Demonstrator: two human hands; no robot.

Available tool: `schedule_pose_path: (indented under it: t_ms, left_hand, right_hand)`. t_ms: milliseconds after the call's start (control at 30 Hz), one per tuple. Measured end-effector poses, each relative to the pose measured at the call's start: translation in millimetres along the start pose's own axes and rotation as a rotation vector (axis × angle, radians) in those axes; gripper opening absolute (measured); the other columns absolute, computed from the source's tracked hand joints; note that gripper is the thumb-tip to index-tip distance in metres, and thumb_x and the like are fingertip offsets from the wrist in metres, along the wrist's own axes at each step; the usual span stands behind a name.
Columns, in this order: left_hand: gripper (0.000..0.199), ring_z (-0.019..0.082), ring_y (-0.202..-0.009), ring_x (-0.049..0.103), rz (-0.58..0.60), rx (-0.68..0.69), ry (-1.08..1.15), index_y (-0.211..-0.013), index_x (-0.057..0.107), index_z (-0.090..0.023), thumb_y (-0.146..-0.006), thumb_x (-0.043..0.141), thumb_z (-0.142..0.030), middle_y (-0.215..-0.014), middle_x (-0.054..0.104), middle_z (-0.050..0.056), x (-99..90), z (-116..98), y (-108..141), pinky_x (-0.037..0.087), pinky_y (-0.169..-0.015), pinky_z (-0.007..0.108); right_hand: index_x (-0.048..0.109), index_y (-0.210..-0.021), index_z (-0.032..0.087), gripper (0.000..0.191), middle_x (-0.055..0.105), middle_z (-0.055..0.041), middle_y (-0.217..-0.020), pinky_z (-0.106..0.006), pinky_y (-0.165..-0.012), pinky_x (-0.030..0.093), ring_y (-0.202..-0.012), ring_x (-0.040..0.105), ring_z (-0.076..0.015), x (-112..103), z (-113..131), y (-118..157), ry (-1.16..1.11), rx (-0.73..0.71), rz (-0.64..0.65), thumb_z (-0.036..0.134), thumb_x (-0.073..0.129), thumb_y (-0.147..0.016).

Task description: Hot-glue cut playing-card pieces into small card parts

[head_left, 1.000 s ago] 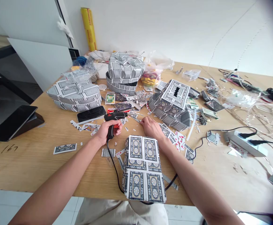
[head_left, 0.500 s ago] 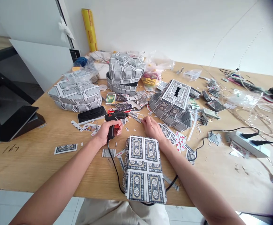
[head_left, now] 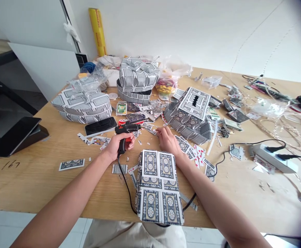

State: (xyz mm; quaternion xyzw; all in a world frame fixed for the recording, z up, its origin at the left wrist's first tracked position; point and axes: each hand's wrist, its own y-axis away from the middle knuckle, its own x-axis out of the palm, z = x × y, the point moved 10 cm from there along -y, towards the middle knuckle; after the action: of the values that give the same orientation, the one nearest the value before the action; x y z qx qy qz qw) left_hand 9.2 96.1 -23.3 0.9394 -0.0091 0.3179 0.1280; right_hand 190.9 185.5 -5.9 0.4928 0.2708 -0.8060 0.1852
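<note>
My left hand point(head_left: 112, 147) is wrapped round the grip of a black and orange hot glue gun point(head_left: 126, 128), whose nozzle points right. Just beyond the nozzle, my right hand point(head_left: 168, 142) rests low over the table with its fingertips drawn together. What they pinch, if anything, is too small to make out. Nearer to me, between my forearms, stands a box covered with playing cards point(head_left: 158, 182), patterned backs facing up. The glue gun's black cable point(head_left: 126, 186) runs down behind this box. Card scraps point(head_left: 149, 128) lie beneath and between the hands.
Card-covered boxes stand behind: a lidded one point(head_left: 83, 105) at left, a bow-topped one point(head_left: 138, 81) at centre, a tilted one point(head_left: 189, 113) at right. A phone point(head_left: 100, 126) lies left of the glue gun. At right sit a power strip point(head_left: 271, 156) and tangled cords point(head_left: 290, 127).
My right hand has shifted very slightly, its fingers a little raised. The glue gun stays in my left hand, and the box in front has not moved.
</note>
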Motion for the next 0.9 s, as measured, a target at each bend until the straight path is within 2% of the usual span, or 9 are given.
schedule_pose_path:
  t_ms: [133, 900]
  left_hand:
    - [0.029, 0.012, -0.058, 0.050, -0.006, -0.002, 0.005, -0.070, 0.062, -0.015, -0.076, 0.083, -0.034, -0.068, 0.057, 0.002, -0.6, 0.0, -0.3, 0.042, -0.055, 0.025]
    - [0.029, 0.012, -0.058, 0.050, 0.000, -0.010, -0.001, -0.071, 0.062, -0.015, -0.077, 0.082, -0.034, -0.068, 0.057, 0.003, -0.6, 1.0, 0.7, 0.043, -0.055, 0.025]
  right_hand:
    - [0.064, -0.130, 0.021, 0.028, 0.070, -0.0145, -0.127, -0.036, -0.087, 0.057, -0.104, 0.073, -0.0282, 1.3, 0.1, 0.7, 0.002, -0.004, 0.014, 0.027, 0.041, -0.115]
    - [0.064, -0.130, 0.022, 0.029, 0.070, -0.0149, -0.130, -0.038, -0.086, 0.058, -0.106, 0.073, -0.0296, 3.8, -4.1, -0.3, -0.004, 0.033, 0.026, 0.028, 0.041, -0.114]
